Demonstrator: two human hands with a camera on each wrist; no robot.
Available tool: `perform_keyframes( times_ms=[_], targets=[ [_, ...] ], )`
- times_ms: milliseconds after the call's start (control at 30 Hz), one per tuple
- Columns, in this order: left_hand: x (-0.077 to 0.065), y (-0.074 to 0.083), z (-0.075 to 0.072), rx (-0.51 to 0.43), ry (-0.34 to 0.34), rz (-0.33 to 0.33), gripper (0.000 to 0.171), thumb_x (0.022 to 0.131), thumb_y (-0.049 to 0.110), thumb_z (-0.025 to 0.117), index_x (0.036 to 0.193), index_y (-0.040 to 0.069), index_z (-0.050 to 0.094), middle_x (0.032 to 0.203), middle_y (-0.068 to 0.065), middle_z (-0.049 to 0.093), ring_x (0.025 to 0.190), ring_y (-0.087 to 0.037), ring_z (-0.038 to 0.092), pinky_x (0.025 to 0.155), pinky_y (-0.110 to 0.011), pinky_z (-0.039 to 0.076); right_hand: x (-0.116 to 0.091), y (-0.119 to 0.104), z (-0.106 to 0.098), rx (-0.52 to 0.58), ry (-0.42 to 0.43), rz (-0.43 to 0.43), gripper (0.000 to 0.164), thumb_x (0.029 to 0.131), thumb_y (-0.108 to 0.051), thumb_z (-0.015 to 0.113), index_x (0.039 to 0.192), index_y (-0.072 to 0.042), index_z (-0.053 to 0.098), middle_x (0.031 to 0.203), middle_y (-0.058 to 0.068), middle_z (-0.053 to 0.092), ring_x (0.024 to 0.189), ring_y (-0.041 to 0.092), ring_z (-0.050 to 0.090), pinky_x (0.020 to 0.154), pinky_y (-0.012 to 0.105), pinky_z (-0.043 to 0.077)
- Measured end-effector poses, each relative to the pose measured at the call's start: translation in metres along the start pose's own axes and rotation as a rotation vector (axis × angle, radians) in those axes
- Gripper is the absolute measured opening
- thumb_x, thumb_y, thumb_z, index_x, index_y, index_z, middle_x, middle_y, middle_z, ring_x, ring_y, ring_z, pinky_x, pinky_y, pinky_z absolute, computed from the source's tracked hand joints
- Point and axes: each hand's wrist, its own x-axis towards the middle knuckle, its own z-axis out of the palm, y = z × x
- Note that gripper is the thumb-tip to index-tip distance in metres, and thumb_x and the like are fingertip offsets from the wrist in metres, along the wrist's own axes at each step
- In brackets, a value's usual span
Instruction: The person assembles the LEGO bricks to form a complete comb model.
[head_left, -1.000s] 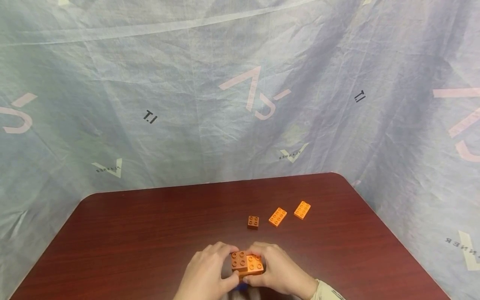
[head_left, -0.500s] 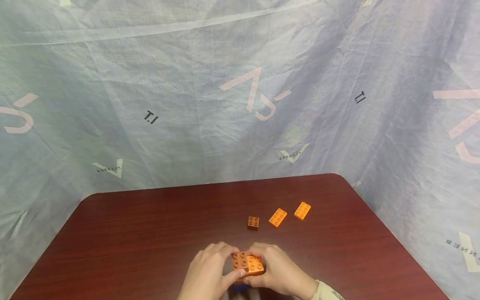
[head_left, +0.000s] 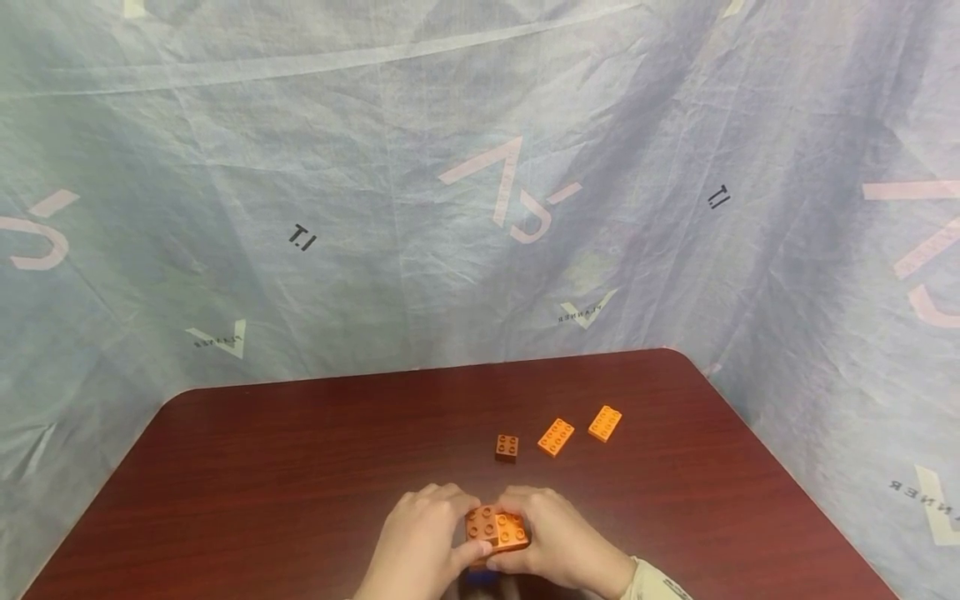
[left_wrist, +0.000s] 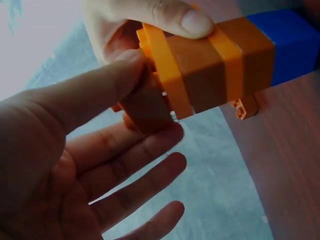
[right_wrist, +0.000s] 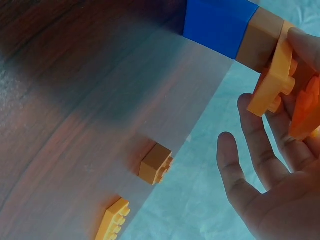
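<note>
In front of the person rises a stack of toy building bricks, with a blue brick (left_wrist: 295, 47) at its foot and brown and orange layers (left_wrist: 232, 65) above. On top, a brown brick (head_left: 481, 527) with round studs sits beside the bare studs of an orange brick (head_left: 513, 533). My left hand (head_left: 422, 537) pinches that brown brick between thumb and fingers; its other fingers are spread. From the other side, my right hand (head_left: 551, 533) grips the orange layers near the top. A narrow gap shows under the brown brick in the left wrist view; whether it is fully seated I cannot tell.
Beyond the hands on the dark red table (head_left: 300, 467) lie a small brown brick (head_left: 506, 448) and two flat orange bricks, one nearer (head_left: 556, 437) and one farther right (head_left: 604, 423). A grey printed cloth (head_left: 405, 208) hangs behind and along both sides.
My left hand has shifted slightly right with the brown brick, and its thumb has come up against the brick's near side. My right hand keeps its grip almost unmoved.
</note>
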Motion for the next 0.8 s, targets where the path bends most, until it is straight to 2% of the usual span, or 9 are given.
perform_keyframes(
  times_ms=[133, 233, 367, 567, 800],
  targets=[
    [0.0011, 0.0026, -0.0009, 0.093, 0.003, 0.032, 0.038, 0.079, 0.043, 0.085, 0.104, 0.015, 0.078, 0.096, 0.006, 0.07, 0.091, -0.018, 0.065, 0.08, -0.041, 0.054, 0.0015, -0.0015, 0.0002, -0.034, 0.001, 0.004, 0.032, 0.076, -0.032, 0.091, 0.098, -0.023, 0.069, 0.088, -0.022, 0.057, 0.074, -0.003, 0.049, 0.066, 0.02, 0.042],
    [0.0018, 0.0039, -0.0011, 0.111, 0.015, 0.053, 0.037, 0.079, 0.041, 0.086, 0.103, 0.014, 0.078, 0.096, 0.006, 0.071, 0.091, -0.018, 0.065, 0.081, -0.042, 0.055, 0.0024, -0.0024, -0.0004, -0.056, 0.0, 0.013, 0.032, 0.075, -0.032, 0.091, 0.096, -0.023, 0.068, 0.087, -0.023, 0.056, 0.074, -0.002, 0.048, 0.067, 0.021, 0.042],
    [0.0027, 0.0054, -0.0012, 0.117, 0.022, 0.057, 0.037, 0.077, 0.04, 0.087, 0.102, 0.014, 0.078, 0.095, 0.005, 0.071, 0.091, -0.018, 0.066, 0.08, -0.043, 0.055, 0.0028, -0.0028, -0.0018, -0.055, -0.012, 0.022, 0.032, 0.076, -0.032, 0.091, 0.097, -0.023, 0.068, 0.087, -0.023, 0.056, 0.073, -0.002, 0.048, 0.067, 0.022, 0.041],
    [0.0056, 0.0071, -0.0011, 0.115, 0.018, 0.057, 0.034, 0.075, 0.038, 0.089, 0.097, 0.014, 0.079, 0.087, 0.006, 0.069, 0.081, -0.015, 0.064, 0.071, -0.037, 0.054, 0.0023, -0.0024, -0.0029, -0.037, -0.016, 0.017, 0.032, 0.076, -0.031, 0.091, 0.098, -0.023, 0.069, 0.088, -0.022, 0.057, 0.073, -0.002, 0.048, 0.064, 0.02, 0.042],
    [0.0044, 0.0034, -0.0001, 0.05, -0.016, 0.007, 0.035, 0.076, 0.039, 0.089, 0.098, 0.014, 0.078, 0.088, 0.006, 0.068, 0.079, -0.016, 0.064, 0.067, -0.036, 0.053, 0.0014, -0.0039, -0.0007, -0.033, -0.008, 0.018, 0.032, 0.075, -0.032, 0.091, 0.096, -0.025, 0.067, 0.085, -0.023, 0.053, 0.071, -0.002, 0.047, 0.063, 0.02, 0.041]
  ],
)
